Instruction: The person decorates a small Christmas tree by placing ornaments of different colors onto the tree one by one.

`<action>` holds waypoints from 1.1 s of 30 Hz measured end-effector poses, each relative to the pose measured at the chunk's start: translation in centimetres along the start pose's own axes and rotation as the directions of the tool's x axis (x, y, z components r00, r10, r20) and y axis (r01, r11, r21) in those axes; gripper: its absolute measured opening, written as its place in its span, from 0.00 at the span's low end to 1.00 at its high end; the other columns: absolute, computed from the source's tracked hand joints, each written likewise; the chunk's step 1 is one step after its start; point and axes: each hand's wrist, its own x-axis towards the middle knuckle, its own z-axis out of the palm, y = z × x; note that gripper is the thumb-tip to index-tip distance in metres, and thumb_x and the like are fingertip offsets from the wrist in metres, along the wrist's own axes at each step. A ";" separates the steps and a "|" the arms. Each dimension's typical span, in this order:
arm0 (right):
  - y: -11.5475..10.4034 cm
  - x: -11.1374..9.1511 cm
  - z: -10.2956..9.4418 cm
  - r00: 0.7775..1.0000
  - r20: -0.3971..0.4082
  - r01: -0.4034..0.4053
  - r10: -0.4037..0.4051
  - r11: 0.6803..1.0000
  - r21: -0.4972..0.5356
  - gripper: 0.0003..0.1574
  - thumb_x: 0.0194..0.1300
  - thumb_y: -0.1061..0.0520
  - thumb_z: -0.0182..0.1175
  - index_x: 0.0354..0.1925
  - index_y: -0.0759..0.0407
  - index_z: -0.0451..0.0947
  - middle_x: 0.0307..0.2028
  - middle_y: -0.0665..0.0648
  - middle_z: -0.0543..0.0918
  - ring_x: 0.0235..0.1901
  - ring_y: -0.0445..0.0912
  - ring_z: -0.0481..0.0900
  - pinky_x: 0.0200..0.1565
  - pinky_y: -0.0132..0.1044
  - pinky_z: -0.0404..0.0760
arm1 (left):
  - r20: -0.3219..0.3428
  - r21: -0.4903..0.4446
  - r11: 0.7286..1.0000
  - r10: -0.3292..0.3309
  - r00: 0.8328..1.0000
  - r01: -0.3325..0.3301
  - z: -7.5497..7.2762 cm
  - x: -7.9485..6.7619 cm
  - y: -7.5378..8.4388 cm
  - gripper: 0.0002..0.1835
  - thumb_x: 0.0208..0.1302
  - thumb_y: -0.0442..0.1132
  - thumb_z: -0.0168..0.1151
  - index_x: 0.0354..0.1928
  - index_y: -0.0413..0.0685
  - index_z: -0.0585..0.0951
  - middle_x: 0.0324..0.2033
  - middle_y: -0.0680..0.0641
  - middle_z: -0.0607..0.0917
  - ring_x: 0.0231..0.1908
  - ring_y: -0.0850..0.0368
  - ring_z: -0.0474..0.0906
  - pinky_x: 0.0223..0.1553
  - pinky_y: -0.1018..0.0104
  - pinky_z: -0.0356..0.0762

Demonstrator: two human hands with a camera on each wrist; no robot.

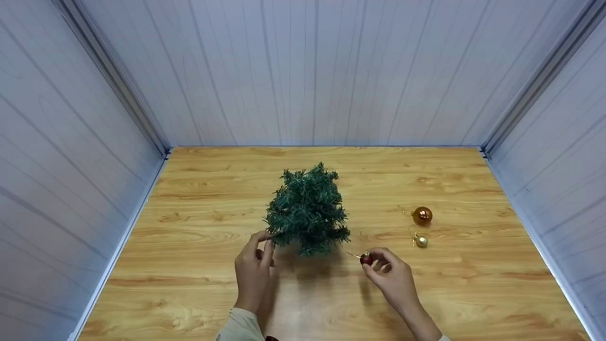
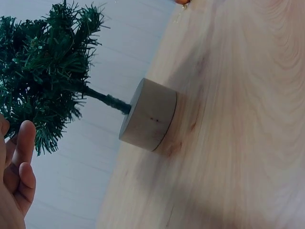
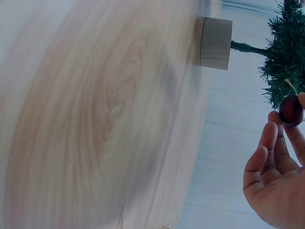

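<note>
A small artificial Christmas tree (image 1: 307, 210) stands upright on the table. Both wrist views show its round wooden base (image 2: 151, 114) and thin green trunk (image 2: 107, 99). At the tree's lower left, my left hand (image 1: 253, 270) pinches a branch tip between thumb and fingers. My right hand (image 1: 392, 279), to the right of the tree, holds a dark red Christmas bauble (image 1: 366, 258) by its sides with thumb and fingertips. A thin gold hanging loop (image 1: 352, 255) sticks out from the bauble toward the tree. In the right wrist view the red bauble (image 3: 291, 110) overlaps the lower branches.
Farther right on the table (image 1: 189, 227) lie an orange-copper bauble (image 1: 422, 216) and a smaller gold bauble (image 1: 421, 241), each with a thin gold string. Pale panelled walls (image 1: 293, 71) close off the table's back and both sides.
</note>
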 end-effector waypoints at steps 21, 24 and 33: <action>-0.4 -0.3 0.4 1.000 0.020 -0.008 0.008 1.000 0.014 0.16 0.54 0.60 0.73 0.42 0.49 0.83 0.32 0.44 0.85 0.30 0.37 0.78 0.36 0.32 0.74 | -0.019 0.046 0.999 -0.014 1.000 0.015 -0.6 2.0 -0.8 0.08 0.69 0.36 0.60 0.46 0.56 0.82 0.38 0.53 0.87 0.16 0.69 0.75 0.18 0.69 0.71; -0.6 -0.3 0.4 0.999 0.038 -0.028 0.027 0.999 0.030 0.15 0.55 0.58 0.73 0.42 0.49 0.83 0.32 0.44 0.85 0.30 0.38 0.78 0.37 0.32 0.74 | -0.024 0.043 0.999 -0.009 1.000 0.010 -0.6 2.0 -0.8 0.08 0.69 0.36 0.60 0.46 0.56 0.82 0.38 0.53 0.87 0.16 0.69 0.76 0.18 0.69 0.71; -0.7 -0.5 0.6 0.997 0.072 -0.037 0.032 0.997 0.065 0.14 0.56 0.57 0.73 0.42 0.48 0.83 0.32 0.43 0.85 0.30 0.38 0.78 0.38 0.37 0.75 | -0.031 0.021 1.000 -0.007 0.999 0.008 -0.7 1.4 -0.5 0.09 0.70 0.37 0.60 0.49 0.54 0.82 0.39 0.51 0.87 0.16 0.68 0.76 0.19 0.70 0.73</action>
